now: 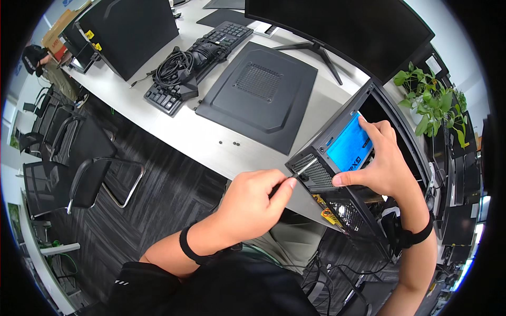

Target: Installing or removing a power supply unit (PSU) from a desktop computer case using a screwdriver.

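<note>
A black computer case (377,89) lies at the right end of the desk with its side open. A power supply with a bright blue label (345,147) sits in the case's near corner, its grille facing me. My right hand (387,163) spans the power supply, thumb at the near edge and fingers at the far edge. My left hand (253,203) is closed around a screwdriver (307,166); its handle is mostly hidden in the fist. The metal shaft points at the grille's upper corner; whether the tip sits in a screw I cannot tell.
A black side panel (258,92) lies on the white desk (184,134), near a few small screws (235,143). Behind are a keyboard (163,100) with bundled cables (176,68), a monitor (342,26) and another case (129,34). A plant (435,105) stands right; chairs (100,174) fill the left.
</note>
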Available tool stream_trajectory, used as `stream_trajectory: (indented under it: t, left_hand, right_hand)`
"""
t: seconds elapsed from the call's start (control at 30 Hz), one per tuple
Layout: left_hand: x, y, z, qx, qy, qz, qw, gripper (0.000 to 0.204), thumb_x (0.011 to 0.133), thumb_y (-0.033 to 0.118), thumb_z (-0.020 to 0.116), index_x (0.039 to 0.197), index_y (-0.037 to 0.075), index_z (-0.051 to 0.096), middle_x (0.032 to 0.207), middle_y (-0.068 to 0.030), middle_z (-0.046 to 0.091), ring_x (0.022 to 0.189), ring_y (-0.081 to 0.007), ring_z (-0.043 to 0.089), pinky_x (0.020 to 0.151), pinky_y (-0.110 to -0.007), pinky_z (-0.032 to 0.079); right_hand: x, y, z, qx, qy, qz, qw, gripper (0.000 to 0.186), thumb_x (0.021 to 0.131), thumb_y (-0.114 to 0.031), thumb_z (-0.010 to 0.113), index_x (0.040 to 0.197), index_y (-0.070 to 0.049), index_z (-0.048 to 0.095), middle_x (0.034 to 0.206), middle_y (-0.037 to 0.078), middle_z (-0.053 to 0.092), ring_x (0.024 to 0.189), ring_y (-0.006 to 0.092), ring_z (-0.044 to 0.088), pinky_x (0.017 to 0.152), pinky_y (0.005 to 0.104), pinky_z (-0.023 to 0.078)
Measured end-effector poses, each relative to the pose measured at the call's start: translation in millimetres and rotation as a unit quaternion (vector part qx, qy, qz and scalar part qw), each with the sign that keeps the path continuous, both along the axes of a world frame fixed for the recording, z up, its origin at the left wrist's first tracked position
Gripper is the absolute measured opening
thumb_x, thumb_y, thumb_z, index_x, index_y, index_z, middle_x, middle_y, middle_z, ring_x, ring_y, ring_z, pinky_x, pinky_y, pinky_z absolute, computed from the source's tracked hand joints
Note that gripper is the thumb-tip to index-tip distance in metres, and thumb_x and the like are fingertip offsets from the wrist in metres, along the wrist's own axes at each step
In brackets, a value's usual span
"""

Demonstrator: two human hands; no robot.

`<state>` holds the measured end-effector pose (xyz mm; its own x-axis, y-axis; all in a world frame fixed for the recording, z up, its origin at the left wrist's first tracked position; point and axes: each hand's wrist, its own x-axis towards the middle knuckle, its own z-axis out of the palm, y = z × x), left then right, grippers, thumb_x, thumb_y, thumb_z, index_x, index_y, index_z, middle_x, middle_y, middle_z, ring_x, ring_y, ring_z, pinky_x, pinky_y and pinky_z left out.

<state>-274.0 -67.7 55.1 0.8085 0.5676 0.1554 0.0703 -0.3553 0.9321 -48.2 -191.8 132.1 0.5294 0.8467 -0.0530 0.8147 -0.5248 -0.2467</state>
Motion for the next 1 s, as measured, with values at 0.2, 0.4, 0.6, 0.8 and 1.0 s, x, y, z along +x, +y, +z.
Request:
stream_trajectory:
  t: [0.2, 0.4, 0.6, 0.8, 1.0]
  left_hand:
    - [3, -1, -3, 0.266, -0.066, 0.04, 0.961, 0.011, 0.081, 0.003, 0.071, 0.078, 0.001, 0.061, 0.062, -0.0103, 0.055, 0.052, -0.0281, 0.055, 0.047, -0.039, 0.041]
    - [4, -1, -2, -0.129, -0.004, 0.016, 0.991, 0.026, 0.096, 0.015, 0.061, 0.077, -0.003, 0.063, 0.055, -0.0035, 0.048, 0.053, -0.01, 0.046, 0.049, -0.029, 0.036]
    - [5, -2, -8, -0.127, 0.036, -0.016, 0.991, 0.029, 0.098, 0.019, 0.06, 0.079, -0.003, 0.063, 0.056, -0.0034, 0.048, 0.051, -0.0124, 0.047, 0.05, -0.031, 0.037]
    - [5, -13, -11, 0.245, -0.027, 0.067, 0.967, 0.013, 0.085, 0.005, 0.071, 0.081, -0.001, 0.06, 0.065, -0.0139, 0.058, 0.055, -0.0329, 0.057, 0.05, -0.041, 0.044]
    - [6, -4, -6, 0.064, -0.031, 0.062, 0.996, 0.026, 0.091, 0.012, 0.064, 0.069, -0.001, 0.058, 0.057, -0.0152, 0.054, 0.051, -0.0346, 0.053, 0.05, -0.04, 0.041]
  right_hand:
    - [-1, 2, 3, -0.023, -0.013, -0.01, 1.0, 0.136, 0.038, -0.068, 0.09, 0.138, 0.013, 0.045, 0.114, 0.02, 0.05, 0.112, 0.0348, 0.05, 0.101, 0.0417, 0.043]
    - [-1, 3, 0, -0.012, -0.019, -0.006, 1.0, 0.136, 0.038, -0.068, 0.09, 0.138, 0.014, 0.045, 0.114, 0.021, 0.05, 0.111, 0.0351, 0.05, 0.1, 0.0416, 0.043]
    - [0, 2, 1, -0.018, -0.02, 0.002, 1.0, 0.137, 0.039, -0.069, 0.089, 0.137, 0.014, 0.045, 0.114, 0.021, 0.05, 0.111, 0.0357, 0.05, 0.099, 0.0415, 0.044]
    - [-1, 3, 0, -0.011, -0.014, -0.004, 1.0, 0.136, 0.04, -0.07, 0.089, 0.137, 0.014, 0.045, 0.115, 0.022, 0.05, 0.112, 0.0363, 0.051, 0.099, 0.0418, 0.044]
    - [-1, 2, 1, -0.022, -0.011, -0.004, 1.0, 0.134, 0.041, -0.071, 0.088, 0.136, 0.013, 0.045, 0.117, 0.024, 0.05, 0.113, 0.0373, 0.05, 0.1, 0.0427, 0.044]
